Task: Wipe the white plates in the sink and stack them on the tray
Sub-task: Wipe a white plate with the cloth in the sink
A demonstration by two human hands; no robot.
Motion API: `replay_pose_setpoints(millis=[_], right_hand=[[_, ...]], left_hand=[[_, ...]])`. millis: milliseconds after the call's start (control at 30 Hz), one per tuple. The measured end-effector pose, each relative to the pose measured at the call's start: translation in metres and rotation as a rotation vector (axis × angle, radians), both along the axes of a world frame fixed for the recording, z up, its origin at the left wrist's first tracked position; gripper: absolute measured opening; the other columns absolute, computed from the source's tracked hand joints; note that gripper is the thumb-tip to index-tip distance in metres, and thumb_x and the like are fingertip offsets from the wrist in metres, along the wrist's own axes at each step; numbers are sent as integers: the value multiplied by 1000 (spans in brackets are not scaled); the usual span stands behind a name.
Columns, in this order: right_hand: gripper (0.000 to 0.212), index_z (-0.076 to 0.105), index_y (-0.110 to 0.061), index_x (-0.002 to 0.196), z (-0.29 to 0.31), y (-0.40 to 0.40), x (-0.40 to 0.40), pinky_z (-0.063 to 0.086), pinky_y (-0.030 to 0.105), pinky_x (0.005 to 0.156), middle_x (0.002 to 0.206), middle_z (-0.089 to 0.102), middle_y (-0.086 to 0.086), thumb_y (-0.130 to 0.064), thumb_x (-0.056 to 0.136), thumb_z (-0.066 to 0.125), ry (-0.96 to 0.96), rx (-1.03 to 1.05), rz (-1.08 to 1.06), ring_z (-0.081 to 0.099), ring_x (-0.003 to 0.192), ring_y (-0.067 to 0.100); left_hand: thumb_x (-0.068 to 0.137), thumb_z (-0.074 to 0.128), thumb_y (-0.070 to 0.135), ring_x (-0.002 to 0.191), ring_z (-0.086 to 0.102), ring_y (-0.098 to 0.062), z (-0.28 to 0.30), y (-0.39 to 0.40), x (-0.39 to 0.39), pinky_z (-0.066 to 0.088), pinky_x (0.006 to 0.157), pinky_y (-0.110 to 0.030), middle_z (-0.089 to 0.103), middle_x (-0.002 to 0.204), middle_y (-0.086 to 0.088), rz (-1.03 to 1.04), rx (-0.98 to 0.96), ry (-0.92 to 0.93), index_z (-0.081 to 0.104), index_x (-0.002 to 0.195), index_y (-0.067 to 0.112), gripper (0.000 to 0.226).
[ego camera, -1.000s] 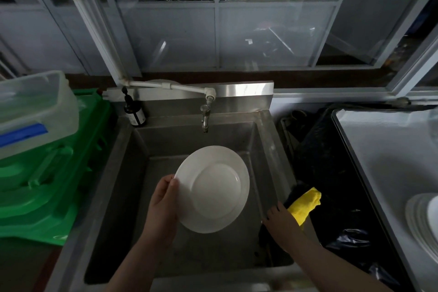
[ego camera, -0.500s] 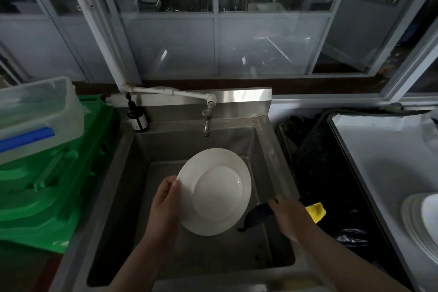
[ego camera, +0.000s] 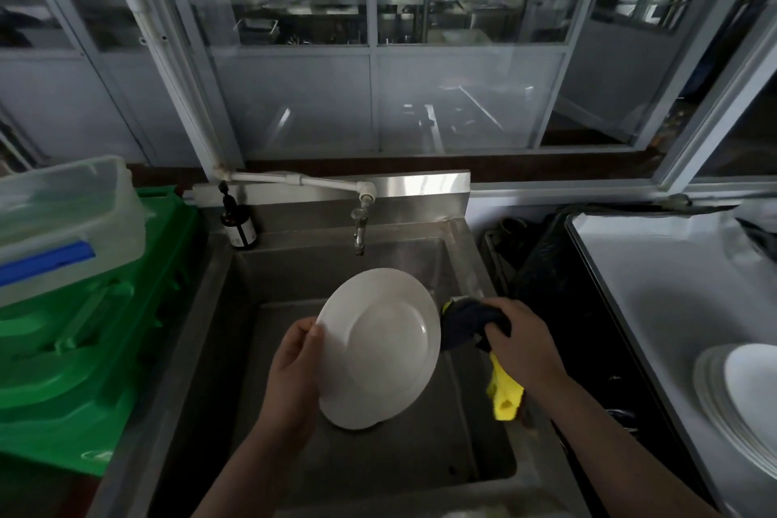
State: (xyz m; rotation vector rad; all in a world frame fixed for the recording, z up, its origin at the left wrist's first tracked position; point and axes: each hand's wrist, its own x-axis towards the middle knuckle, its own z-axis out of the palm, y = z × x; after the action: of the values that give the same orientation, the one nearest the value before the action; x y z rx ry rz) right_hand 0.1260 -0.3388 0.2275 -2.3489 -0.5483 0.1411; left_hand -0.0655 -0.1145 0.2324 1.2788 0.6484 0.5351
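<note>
Only one view here, the head cam looking down. Centre frame, the left hand grips a white plate by its left rim, thumb on the face and fingers curled behind, holding it tilted up over the sink. Its lower edge sits low in the basin; I can't tell if it touches the bottom.

Just right of the plate, the right hand is closed round a bunched cloth, dark on the upper part with a yellow end hanging down below the hand. The dark part is right at the plate's right rim, touching it or very nearly.

At the right edge of the frame there's a stack of plates on the white tray, so I'd guess this one goes there after a wipe.

Handling-wise, my take: the plate looks like glazed ceramic, so stiff, a bit heavy for a one-hand rim grip, breakable against the steel, and slick if it's wet. Holding the rim with the thumb on top and fingers underneath seems right, and it leaves the face free for wiping. The cloth is soft and just squashes to shape.

Writing: there's a dark bottle at the sink's back left corner with a label, but it's too small to read. The green crates and clear tub on the left show no readable text either.
</note>
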Motion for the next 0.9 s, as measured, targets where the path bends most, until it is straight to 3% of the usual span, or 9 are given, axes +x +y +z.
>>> replay_pose_setpoints(millis=[233, 400, 533, 733, 900], right_hand=[[24, 64, -29, 107, 14, 24, -13, 41, 15, 67, 95, 64, -9, -14, 90, 59, 151, 228, -60, 59, 89, 10], [16, 61, -30, 98, 6, 39, -20, 54, 38, 77, 92, 65, -5, -16, 90, 60, 246, 331, -145, 63, 87, 16], [10, 63, -22, 100, 2, 47, -24, 48, 31, 67, 93, 66, 0, -19, 91, 60, 294, 394, -194, 63, 87, 18], [16, 65, -26, 100, 18, 58, -25, 54, 36, 75, 92, 67, -6, -15, 88, 62, 208, 432, -149, 63, 88, 14], [19, 66, -31, 97, 31, 74, -31, 50, 25, 73, 93, 66, -13, -17, 86, 61, 118, 421, -36, 61, 87, 2]], left_hand=[[80, 62, 54, 88, 59, -24, 5, -5, -1, 44, 76, -45, 68, 101, -10, -41, -3, -20, 66, 92, 20, 36], [84, 61, 48, 87, 61, -23, 7, -8, -2, 45, 76, -44, 70, 99, -9, -47, 4, -26, 68, 93, 20, 30], [79, 63, 55, 91, 64, -22, 10, -8, -4, 48, 78, -43, 71, 104, -8, -73, 57, -37, 70, 97, 21, 39], [85, 61, 49, 99, 66, -25, 12, -8, -5, 52, 84, -46, 72, 107, -3, -113, 104, -31, 71, 102, 24, 32], [89, 58, 41, 100, 67, -30, 9, -10, -5, 53, 84, -48, 72, 105, -5, -125, 118, -5, 71, 104, 21, 28]])
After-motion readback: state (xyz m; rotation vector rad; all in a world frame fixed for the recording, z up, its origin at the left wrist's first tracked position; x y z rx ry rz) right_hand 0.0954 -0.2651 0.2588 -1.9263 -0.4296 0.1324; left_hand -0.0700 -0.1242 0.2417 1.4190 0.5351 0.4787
